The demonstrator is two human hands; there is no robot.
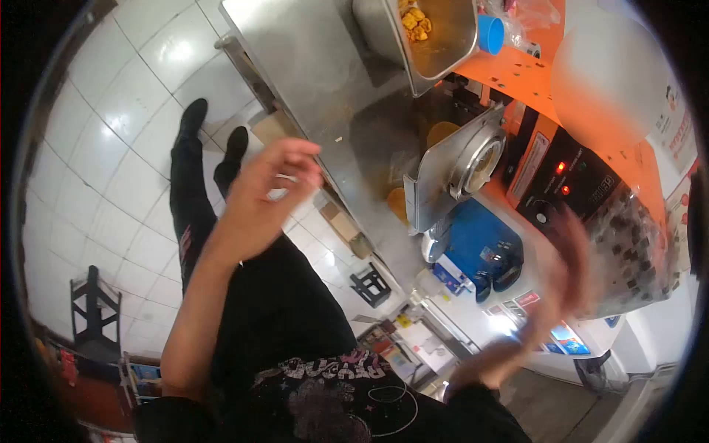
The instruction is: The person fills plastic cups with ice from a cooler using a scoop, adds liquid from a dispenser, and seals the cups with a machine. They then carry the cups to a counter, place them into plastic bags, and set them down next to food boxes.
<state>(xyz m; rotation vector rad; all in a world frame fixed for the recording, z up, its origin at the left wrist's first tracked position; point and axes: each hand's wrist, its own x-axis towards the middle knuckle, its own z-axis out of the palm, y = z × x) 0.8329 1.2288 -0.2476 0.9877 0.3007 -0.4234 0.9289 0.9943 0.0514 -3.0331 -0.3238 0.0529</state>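
Note:
My left hand (269, 188) hangs in front of the edge of a stainless steel counter (317, 66). Its fingers are loosely curled, with a gap between them and the thumb, and I see nothing held. My right hand (565, 269) is smeared by motion; its fingers cannot be made out. It is nearest to a black control panel (569, 177) with lit red lights and a clear bag (628, 255) with dark squares. A metal plate with a round ring (478, 164) stands out from the panel's machine. Below it sits a blue object with a dark handle (480, 240).
A steel pan (450, 59) holds orange-yellow food pieces, with a blue cup (490, 34) beside it. An orange surface (517, 85) runs behind. Black stools (96, 314) stand on the white tiled floor (111, 192). A pale rounded blurred shape (609, 81) is at upper right.

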